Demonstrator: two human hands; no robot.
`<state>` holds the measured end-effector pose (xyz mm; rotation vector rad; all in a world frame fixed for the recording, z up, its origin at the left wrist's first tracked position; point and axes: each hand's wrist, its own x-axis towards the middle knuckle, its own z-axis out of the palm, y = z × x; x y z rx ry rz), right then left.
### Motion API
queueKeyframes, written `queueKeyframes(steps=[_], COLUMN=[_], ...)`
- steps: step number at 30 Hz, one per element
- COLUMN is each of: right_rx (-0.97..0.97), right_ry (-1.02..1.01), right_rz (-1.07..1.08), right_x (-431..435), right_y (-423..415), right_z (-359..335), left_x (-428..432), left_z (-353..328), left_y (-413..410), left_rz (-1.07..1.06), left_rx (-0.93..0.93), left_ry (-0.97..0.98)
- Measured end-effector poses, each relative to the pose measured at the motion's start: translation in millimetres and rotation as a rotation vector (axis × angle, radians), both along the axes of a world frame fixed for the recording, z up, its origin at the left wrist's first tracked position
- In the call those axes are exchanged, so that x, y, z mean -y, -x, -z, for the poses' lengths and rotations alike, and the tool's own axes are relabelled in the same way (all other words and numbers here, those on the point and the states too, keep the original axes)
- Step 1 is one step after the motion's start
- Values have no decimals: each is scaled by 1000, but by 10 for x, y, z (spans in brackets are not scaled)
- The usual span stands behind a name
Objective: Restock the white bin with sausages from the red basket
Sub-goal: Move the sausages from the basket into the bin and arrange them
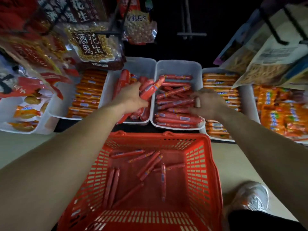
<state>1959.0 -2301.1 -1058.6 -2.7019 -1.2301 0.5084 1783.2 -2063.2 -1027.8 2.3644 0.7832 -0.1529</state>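
Observation:
A red plastic basket stands on the floor in front of me with several thin red sausages loose on its bottom. Behind it two white bins sit side by side. Over the left white bin, my left hand grips a bundle of red sausages. The right white bin is stacked with thin red sausages. At that bin's right edge, my right hand lies blurred on the sausages, fingers spread.
More white bins hold orange sausage packs, orange packs and orange snack packets on both sides. Peanut bags and other snack bags hang from hooks above. My shoe is on the floor at the basket's right.

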Motion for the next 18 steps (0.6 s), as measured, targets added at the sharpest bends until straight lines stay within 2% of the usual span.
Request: queueKeyframes(steps=[5,8,13,18], right_rx=[-64,-102,-128,-156], right_ry=[-186,-214,-303,-353], right_rz=[320,380,414,389], right_x=[553,667,591,408], right_y=[-154,-156,-83,92], right_z=[164,268,343,213], left_x=[442,618,682,502], left_z=[183,335,440,334], left_y=[-712,-993,-1042,-424], left_rz=[299,382,349,245], left_rx=[-58,-110,-65,82], left_ry=[-92,-198,-144,-111])
